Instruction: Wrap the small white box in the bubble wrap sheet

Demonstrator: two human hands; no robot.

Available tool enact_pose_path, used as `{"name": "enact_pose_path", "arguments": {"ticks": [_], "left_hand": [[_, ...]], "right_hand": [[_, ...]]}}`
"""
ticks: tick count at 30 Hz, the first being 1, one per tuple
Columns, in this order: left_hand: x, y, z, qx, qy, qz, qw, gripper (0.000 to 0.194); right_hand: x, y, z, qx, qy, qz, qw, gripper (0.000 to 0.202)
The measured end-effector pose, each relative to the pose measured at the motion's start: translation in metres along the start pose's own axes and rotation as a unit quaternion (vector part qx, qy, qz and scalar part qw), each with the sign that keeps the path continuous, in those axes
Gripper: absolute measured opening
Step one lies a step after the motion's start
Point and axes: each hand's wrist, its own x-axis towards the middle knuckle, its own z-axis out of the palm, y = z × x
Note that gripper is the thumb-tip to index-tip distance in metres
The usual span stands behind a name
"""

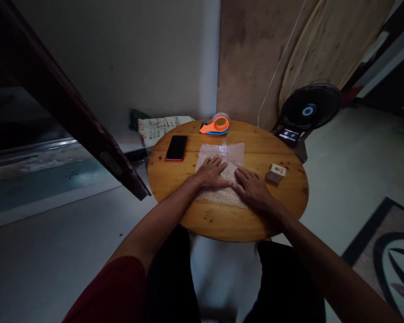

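A sheet of clear bubble wrap [222,197] lies flat on the round wooden table [218,224]. My left hand [212,173] rests palm down on its left part, fingers spread. On the right part lies my right hand [253,187], also flat with the fingers stretched out. The two thumbs nearly meet near the middle of the sheet. Neither hand grips anything. Whatever may be under the palms is hidden. To the right of my right hand stands a small cardboard box [276,173] with an orange mark on top.
At the table's far edge sits an orange and blue tape dispenser [218,124]. A phone [177,148] with a red edge lies at the left. Behind the table on the right is a dark fan [309,110]. A dark wooden frame [87,121] slants in from the left.
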Motion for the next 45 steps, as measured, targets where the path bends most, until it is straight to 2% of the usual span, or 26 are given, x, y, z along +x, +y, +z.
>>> {"name": "enact_pose_path", "arguments": {"ticks": [4, 10, 13, 16, 18, 20, 22, 25, 28, 30, 32, 39, 43, 45], "left_hand": [[-0.001, 0.0, -0.004, -0.006, -0.02, 0.0, 1.0, 0.105], [-0.002, -0.002, -0.003, -0.007, -0.02, 0.012, 1.0, 0.108], [-0.001, -0.003, 0.0, -0.009, -0.017, 0.013, 1.0, 0.109], [0.0, -0.004, 0.003, -0.009, -0.009, 0.023, 1.0, 0.11], [0.001, -0.005, 0.004, -0.008, 0.001, 0.032, 0.999, 0.11], [0.001, -0.005, 0.005, -0.007, 0.012, 0.041, 0.999, 0.11], [0.001, -0.004, 0.004, -0.01, 0.013, 0.047, 0.999, 0.11], [0.0, -0.004, 0.002, -0.016, -0.002, 0.039, 0.999, 0.108], [-0.001, -0.005, -0.002, -0.018, 0.001, 0.012, 1.0, 0.087], [-0.002, -0.008, -0.003, -0.01, 0.015, -0.022, 1.0, 0.068], [-0.002, -0.011, -0.002, 0.001, 0.02, -0.05, 0.999, 0.06], [0.001, -0.018, -0.001, 0.017, 0.029, -0.074, 0.997, 0.059], [0.0, -0.01, -0.008, 0.028, 0.066, -0.019, 0.997, 0.055], [-0.002, -0.004, -0.01, 0.02, 0.055, 0.033, 0.998, 0.056]], "right_hand": [[-0.014, 0.011, -0.004, -0.016, -0.017, -0.01, 1.0, 0.06], [-0.011, 0.012, -0.01, -0.015, -0.033, -0.002, 0.999, 0.059], [0.003, 0.004, -0.022, -0.057, -0.05, -0.009, 0.997, 0.045], [0.028, -0.016, -0.034, -0.119, -0.07, 0.011, 0.99, 0.035], [0.046, -0.029, -0.035, -0.115, -0.031, 0.025, 0.993, 0.033], [0.061, -0.036, -0.029, -0.06, 0.001, -0.01, 0.998, 0.04], [0.069, -0.031, -0.016, 0.01, 0.018, -0.04, 0.999, 0.045], [0.069, -0.011, 0.006, 0.074, 0.038, -0.01, 0.996, 0.051], [0.064, 0.009, 0.019, 0.076, 0.044, 0.021, 0.996, 0.054], [0.062, 0.015, 0.022, 0.057, 0.031, 0.021, 0.998, 0.053], [0.063, 0.016, 0.022, 0.035, 0.016, 0.01, 0.999, 0.053], [0.066, 0.021, 0.017, 0.016, 0.008, 0.024, 1.0, 0.054], [0.067, 0.025, 0.018, 0.022, 0.008, 0.045, 0.999, 0.053], [0.068, 0.025, 0.018, 0.023, 0.014, 0.05, 0.998, 0.052]]}}
